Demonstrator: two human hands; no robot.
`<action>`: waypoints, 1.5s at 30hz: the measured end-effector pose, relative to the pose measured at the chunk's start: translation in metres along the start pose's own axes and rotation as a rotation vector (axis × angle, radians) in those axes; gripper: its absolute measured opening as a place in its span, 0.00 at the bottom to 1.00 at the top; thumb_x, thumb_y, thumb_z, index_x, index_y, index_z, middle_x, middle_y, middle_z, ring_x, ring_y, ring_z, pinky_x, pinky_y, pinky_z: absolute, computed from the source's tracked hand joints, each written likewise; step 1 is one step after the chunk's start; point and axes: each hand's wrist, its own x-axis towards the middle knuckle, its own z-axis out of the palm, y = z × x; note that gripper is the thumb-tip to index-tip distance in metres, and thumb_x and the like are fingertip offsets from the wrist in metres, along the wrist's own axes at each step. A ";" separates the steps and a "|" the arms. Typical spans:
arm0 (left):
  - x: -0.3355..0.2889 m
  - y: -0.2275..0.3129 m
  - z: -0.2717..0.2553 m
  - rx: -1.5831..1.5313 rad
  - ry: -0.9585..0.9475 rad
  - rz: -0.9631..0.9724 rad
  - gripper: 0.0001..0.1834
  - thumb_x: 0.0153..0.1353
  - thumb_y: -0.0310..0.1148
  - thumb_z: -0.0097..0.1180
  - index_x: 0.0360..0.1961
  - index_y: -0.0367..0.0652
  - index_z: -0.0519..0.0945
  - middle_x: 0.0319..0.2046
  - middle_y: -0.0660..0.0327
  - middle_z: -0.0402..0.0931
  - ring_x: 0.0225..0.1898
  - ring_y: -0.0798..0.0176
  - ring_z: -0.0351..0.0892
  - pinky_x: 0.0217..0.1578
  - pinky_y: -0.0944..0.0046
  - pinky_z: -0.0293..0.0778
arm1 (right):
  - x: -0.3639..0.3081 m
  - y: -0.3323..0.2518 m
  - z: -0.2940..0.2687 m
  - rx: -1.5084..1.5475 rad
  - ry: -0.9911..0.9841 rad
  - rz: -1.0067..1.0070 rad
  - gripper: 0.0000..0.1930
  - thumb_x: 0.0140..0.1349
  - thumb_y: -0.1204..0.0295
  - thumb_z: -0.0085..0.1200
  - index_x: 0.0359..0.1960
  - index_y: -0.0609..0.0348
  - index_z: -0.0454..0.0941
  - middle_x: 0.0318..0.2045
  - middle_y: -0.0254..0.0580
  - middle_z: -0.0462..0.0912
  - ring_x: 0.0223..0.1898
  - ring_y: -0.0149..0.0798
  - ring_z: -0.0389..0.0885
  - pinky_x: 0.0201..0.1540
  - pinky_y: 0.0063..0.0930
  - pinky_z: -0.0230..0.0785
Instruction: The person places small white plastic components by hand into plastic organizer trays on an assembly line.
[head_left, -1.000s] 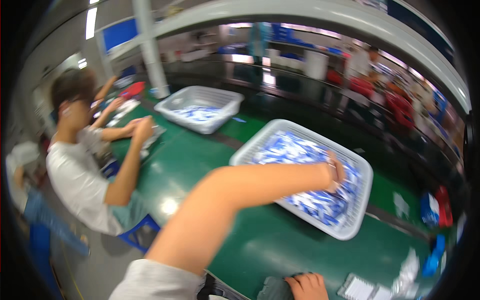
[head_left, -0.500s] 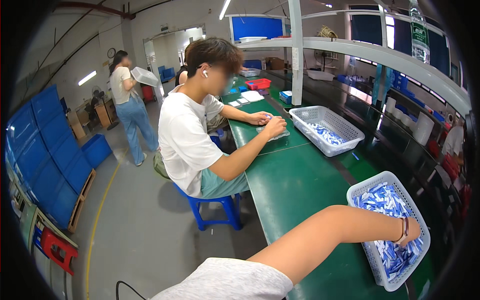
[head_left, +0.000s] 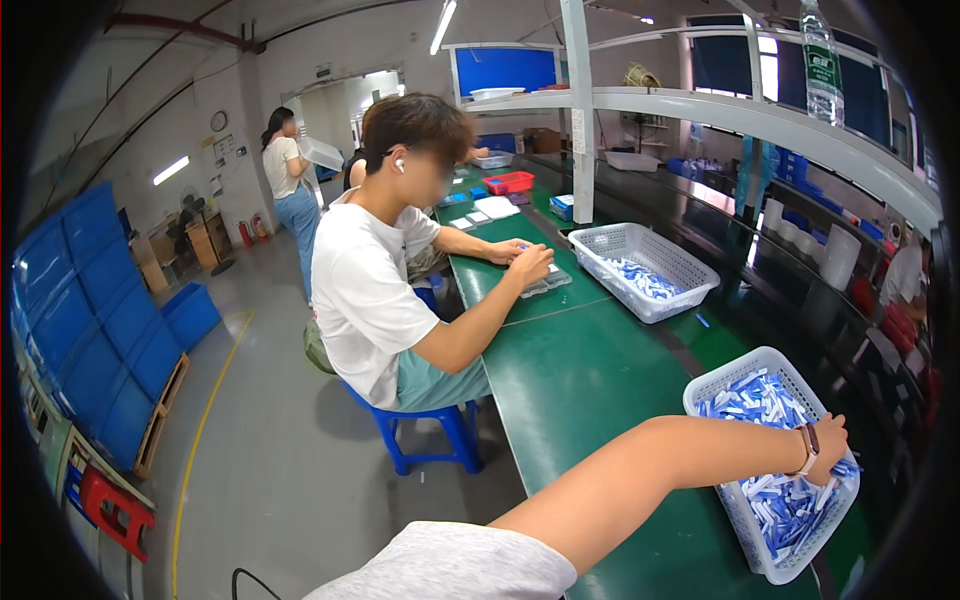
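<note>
My left hand (head_left: 828, 450), with a watch (head_left: 807, 450) on its wrist, is over the right side of a light-grey perforated basket (head_left: 706, 392). Small blue-and-white plastic pieces (head_left: 765, 400) fill the basket in a loose heap. The fingers are curled, and a few pieces stick out from under the hand; the palm and part of the fingers are hidden. My forearm crosses above the near part of the basket. My right hand is out of view.
A co-worker (head_left: 370, 270) sits on a blue stool (head_left: 440, 435) at the green table (head_left: 560, 390), hands over a clear tray (head_left: 548, 280). A second basket (head_left: 640, 240) of pieces stands farther off. A shelf post (head_left: 580, 120) rises behind it. Another person (head_left: 290, 180) carries a white bin.
My left hand has risen slightly from deep in the heap, and more of its fingers now show. The standing person has moved farther away and the view has shifted a little.
</note>
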 end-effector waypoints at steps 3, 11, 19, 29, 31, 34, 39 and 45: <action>0.026 -0.004 0.020 -0.120 -0.062 -0.030 0.15 0.48 0.35 0.57 0.34 0.34 0.81 0.42 0.43 0.74 0.51 0.43 0.69 0.53 0.52 0.66 | -0.004 -0.004 -0.001 0.009 0.030 0.044 0.40 0.36 0.54 0.65 0.50 0.66 0.68 0.47 0.55 0.69 0.49 0.57 0.65 0.54 0.48 0.56; -0.013 -0.055 0.019 -0.129 -0.344 -0.249 0.36 0.43 0.47 0.67 0.51 0.34 0.74 0.46 0.42 0.74 0.52 0.43 0.71 0.55 0.53 0.66 | 0.004 0.011 -0.003 0.144 0.111 0.021 0.38 0.37 0.52 0.65 0.49 0.64 0.71 0.46 0.49 0.71 0.50 0.51 0.67 0.54 0.43 0.58; -0.021 -0.062 -0.043 -0.210 -0.528 -0.344 0.47 0.39 0.58 0.68 0.51 0.27 0.73 0.49 0.40 0.73 0.51 0.45 0.74 0.53 0.59 0.67 | 0.002 0.010 -0.004 0.146 0.098 0.046 0.38 0.38 0.51 0.64 0.49 0.64 0.71 0.45 0.48 0.71 0.50 0.49 0.67 0.54 0.42 0.58; -0.060 -0.098 -0.061 0.330 -0.584 -0.239 0.32 0.46 0.53 0.65 0.40 0.33 0.80 0.39 0.44 0.79 0.44 0.45 0.79 0.46 0.54 0.74 | 0.012 -0.005 0.004 0.091 0.092 0.081 0.38 0.39 0.52 0.64 0.50 0.65 0.70 0.46 0.52 0.70 0.51 0.53 0.66 0.55 0.46 0.58; -0.059 -0.103 -0.063 0.229 -0.548 -0.258 0.27 0.47 0.44 0.66 0.42 0.33 0.79 0.41 0.44 0.78 0.46 0.44 0.77 0.47 0.53 0.73 | 0.014 -0.012 0.005 0.062 0.106 0.126 0.38 0.40 0.52 0.64 0.50 0.65 0.70 0.46 0.51 0.70 0.50 0.54 0.66 0.54 0.46 0.58; -0.055 -0.098 -0.063 0.251 -0.415 -0.174 0.31 0.45 0.50 0.66 0.42 0.34 0.79 0.43 0.46 0.77 0.48 0.47 0.76 0.49 0.54 0.71 | 0.013 -0.018 0.004 0.032 0.092 0.140 0.38 0.40 0.52 0.64 0.51 0.64 0.70 0.47 0.51 0.70 0.50 0.54 0.66 0.54 0.46 0.57; -0.059 -0.083 -0.063 0.418 -0.355 -0.122 0.36 0.46 0.67 0.57 0.32 0.38 0.84 0.34 0.51 0.81 0.38 0.52 0.81 0.38 0.57 0.75 | 0.019 -0.028 0.005 -0.004 0.090 0.184 0.38 0.40 0.52 0.65 0.51 0.64 0.70 0.47 0.51 0.70 0.49 0.53 0.66 0.53 0.45 0.57; -0.065 -0.092 -0.049 0.411 -0.186 -0.151 0.29 0.59 0.59 0.48 0.32 0.40 0.84 0.32 0.52 0.81 0.37 0.52 0.82 0.37 0.56 0.76 | 0.020 -0.037 0.006 -0.025 0.079 0.193 0.38 0.41 0.51 0.64 0.51 0.64 0.70 0.47 0.51 0.71 0.49 0.53 0.67 0.53 0.44 0.57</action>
